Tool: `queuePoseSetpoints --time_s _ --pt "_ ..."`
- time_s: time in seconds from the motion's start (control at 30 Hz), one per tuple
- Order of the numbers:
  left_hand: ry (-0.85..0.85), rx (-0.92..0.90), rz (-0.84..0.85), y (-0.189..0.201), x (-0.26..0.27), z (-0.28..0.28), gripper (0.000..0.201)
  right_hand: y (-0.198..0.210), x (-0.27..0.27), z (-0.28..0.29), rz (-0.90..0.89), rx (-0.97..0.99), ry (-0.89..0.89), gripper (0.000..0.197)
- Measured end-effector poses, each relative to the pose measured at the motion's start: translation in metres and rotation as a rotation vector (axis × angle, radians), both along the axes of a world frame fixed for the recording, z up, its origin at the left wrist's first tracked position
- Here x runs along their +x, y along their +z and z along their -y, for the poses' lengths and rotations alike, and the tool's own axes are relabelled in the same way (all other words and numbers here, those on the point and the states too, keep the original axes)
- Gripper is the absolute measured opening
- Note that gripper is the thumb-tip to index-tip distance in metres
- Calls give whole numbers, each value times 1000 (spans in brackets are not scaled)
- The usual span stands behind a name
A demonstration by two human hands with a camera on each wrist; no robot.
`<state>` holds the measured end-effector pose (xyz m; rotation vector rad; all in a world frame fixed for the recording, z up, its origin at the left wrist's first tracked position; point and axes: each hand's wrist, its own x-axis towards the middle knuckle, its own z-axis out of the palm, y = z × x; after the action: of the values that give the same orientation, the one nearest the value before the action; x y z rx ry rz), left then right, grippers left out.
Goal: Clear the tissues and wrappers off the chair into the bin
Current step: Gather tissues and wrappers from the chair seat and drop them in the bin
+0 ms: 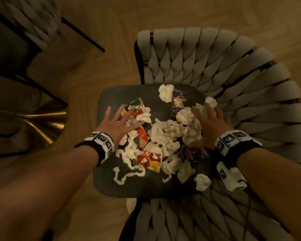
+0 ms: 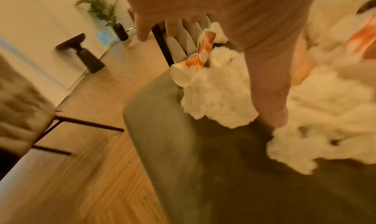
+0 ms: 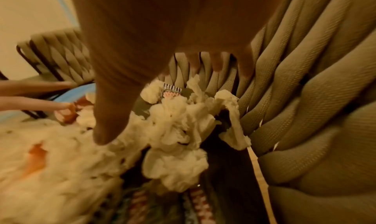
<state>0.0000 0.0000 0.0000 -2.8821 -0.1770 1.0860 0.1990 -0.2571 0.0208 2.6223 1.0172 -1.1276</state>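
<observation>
The chair point(image 1: 233, 70), woven grey straps wrapped round a dark seat, carries the whole mess, and no bin shows in any view, so the job looks to be at its gathering step with nothing yet lifted off. The tissues point(image 1: 165, 134) make the biggest mass: crumpled white wads heaped across the middle of the seat, with loose ones near the back edge and the front right corner and a twisted strand trailing to the front left. Among them lie the wrappers point(image 1: 149, 160), red, green and yellow ones toward the left and centre, darker striped ones near the back and under the right wrist. The left hand point(image 1: 119, 123) is spread wide, fingers straight, lying over a coloured wrapper and tissue at the left side; the right hand point(image 1: 209, 126) is likewise splayed flat on the wads by the right edge. Neither has hold of anything. Next, I judge, both should sweep inward and close round one bundle.
</observation>
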Motion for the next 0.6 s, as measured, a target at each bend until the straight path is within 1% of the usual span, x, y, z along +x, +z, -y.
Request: queuePoseSetpoints --time_s 0.03,0.07,0.17,0.27,0.33,0.4,0.53,0.6 --pt "-55 9 -25 -10 7 -2 149 -8 5 -4 28 -10 48 128" --pt "-70 6 -24 -16 15 -7 150 -14 10 -8 59 -7 87 134" --pt "-66 7 -40 -34 33 -22 148 -38 23 -18 81 -23 217 144" --pt "-84 -48 -55 -49 43 -24 134 -59 31 -26 37 -63 283 146" --pt "-88 -91 -55 -56 44 -23 121 -68 30 -31 -41 -102 281 142" --pt "-89 -124 -54 -58 42 -24 109 -75 25 -34 -82 -116 289 134" --pt "-104 -184 42 -56 34 -34 77 -85 13 -36 -47 -7 251 102" --pt "-79 -190 51 -55 32 -32 67 -85 10 -36 -54 29 256 89"
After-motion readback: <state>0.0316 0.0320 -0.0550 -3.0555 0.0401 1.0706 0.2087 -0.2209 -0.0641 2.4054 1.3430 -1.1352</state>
